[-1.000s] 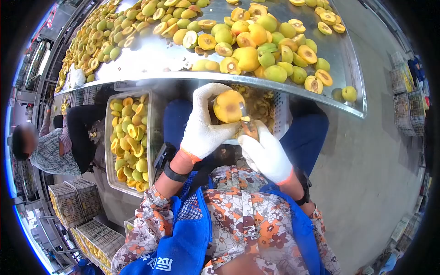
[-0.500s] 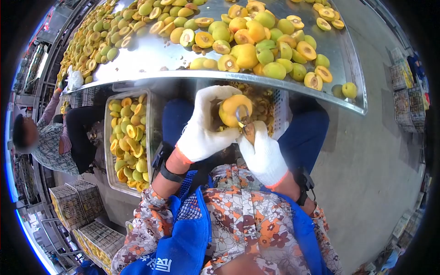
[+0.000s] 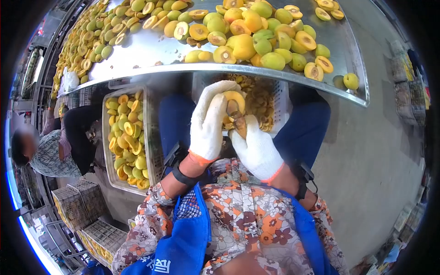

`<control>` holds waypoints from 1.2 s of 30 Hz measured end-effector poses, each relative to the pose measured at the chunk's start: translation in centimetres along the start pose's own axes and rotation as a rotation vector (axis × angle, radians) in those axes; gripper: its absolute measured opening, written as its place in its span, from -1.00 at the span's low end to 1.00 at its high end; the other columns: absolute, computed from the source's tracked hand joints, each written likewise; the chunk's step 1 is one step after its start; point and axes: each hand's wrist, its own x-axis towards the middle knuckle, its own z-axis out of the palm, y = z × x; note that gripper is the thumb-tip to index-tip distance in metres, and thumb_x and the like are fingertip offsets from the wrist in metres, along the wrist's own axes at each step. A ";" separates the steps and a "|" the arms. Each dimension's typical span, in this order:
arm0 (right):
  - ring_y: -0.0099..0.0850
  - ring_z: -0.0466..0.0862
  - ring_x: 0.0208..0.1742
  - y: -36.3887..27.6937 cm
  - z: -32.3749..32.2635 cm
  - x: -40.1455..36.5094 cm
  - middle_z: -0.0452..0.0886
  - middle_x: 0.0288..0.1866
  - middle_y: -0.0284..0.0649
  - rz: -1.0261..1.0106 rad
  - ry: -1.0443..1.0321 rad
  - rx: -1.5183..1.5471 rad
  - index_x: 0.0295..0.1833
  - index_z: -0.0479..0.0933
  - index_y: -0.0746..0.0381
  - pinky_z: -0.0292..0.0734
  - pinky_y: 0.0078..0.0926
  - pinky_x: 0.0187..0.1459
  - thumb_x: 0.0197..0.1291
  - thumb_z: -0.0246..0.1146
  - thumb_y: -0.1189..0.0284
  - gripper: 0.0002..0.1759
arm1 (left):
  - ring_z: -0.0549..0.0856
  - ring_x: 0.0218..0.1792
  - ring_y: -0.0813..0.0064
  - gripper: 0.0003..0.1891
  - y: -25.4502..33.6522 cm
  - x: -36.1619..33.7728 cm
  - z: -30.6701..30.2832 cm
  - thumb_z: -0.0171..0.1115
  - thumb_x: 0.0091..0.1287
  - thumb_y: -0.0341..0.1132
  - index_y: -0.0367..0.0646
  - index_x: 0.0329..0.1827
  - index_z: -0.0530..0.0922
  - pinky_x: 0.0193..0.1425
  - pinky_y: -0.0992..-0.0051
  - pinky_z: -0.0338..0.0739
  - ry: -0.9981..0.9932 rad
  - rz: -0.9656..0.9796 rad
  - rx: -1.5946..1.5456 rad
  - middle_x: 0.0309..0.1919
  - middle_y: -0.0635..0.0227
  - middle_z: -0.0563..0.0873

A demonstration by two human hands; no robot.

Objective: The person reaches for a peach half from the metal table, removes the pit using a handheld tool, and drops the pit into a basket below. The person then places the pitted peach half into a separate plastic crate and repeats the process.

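Since the earlier frame, the left hand has turned more upright around the cut yellow stone fruit, which now shows its inner side. This hand is curled narrow on the fruit, and the right hand is closed on the wooden handle of the pitting tool, its metal loop at the fruit. Ahead of both hands, the metal table's edge leaves only small room, while the perforated crate lies below them.
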 end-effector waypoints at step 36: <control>0.23 0.72 -0.14 0.7 -0.4 1.1 0.65 -0.20 0.32 0.106 -0.055 0.433 0.24 0.37 0.45 0.60 -0.01 -0.17 0.43 0.23 0.32 -0.53 | 0.63 0.19 0.41 -0.58 0.3 0.8 0.1 -0.02 0.64 -0.30 -0.33 0.44 0.47 0.37 0.40 0.49 0.005 0.122 0.163 0.20 0.16 0.66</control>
